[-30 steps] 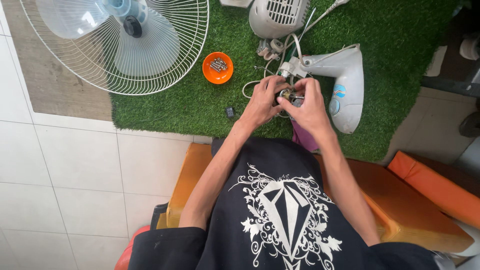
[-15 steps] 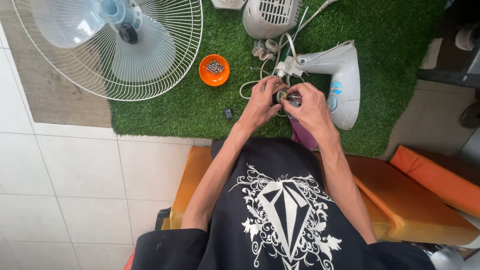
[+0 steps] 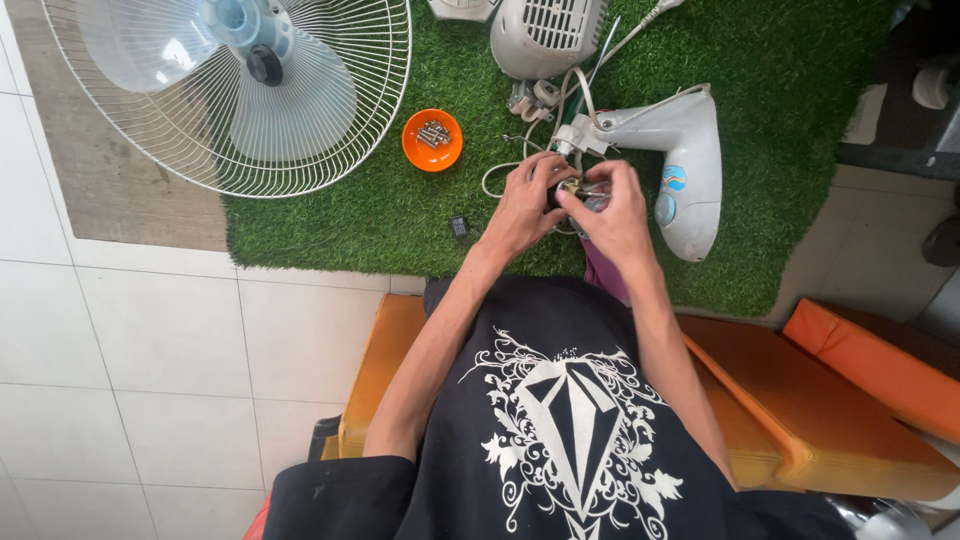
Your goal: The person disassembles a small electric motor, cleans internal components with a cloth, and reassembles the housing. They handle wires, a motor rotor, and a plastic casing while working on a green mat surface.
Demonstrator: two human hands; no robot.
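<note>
A small metal part (image 3: 575, 190) is held over the green turf (image 3: 330, 215), pinched between both hands just in front of the white fan housing (image 3: 680, 165). The left hand (image 3: 525, 205) has its fingers pressed onto the part from the left; the right hand (image 3: 615, 215) pinches it from the right. White wires (image 3: 530, 150) run from the part to the motor (image 3: 545, 35). An orange dish (image 3: 432, 140) of screws sits left, beside the fan guard (image 3: 230, 95).

Green artificial turf (image 3: 340, 215) far, bright orange bowl (image 3: 432, 140) on it, white wire fan guard (image 3: 230, 95) far left, pale grey fan neck housing (image 3: 680, 165) right, black shirt (image 3: 560, 440) with white ornate print near, orange cushion (image 3: 800, 420), white floor tiles (image 3: 130, 350) left.
</note>
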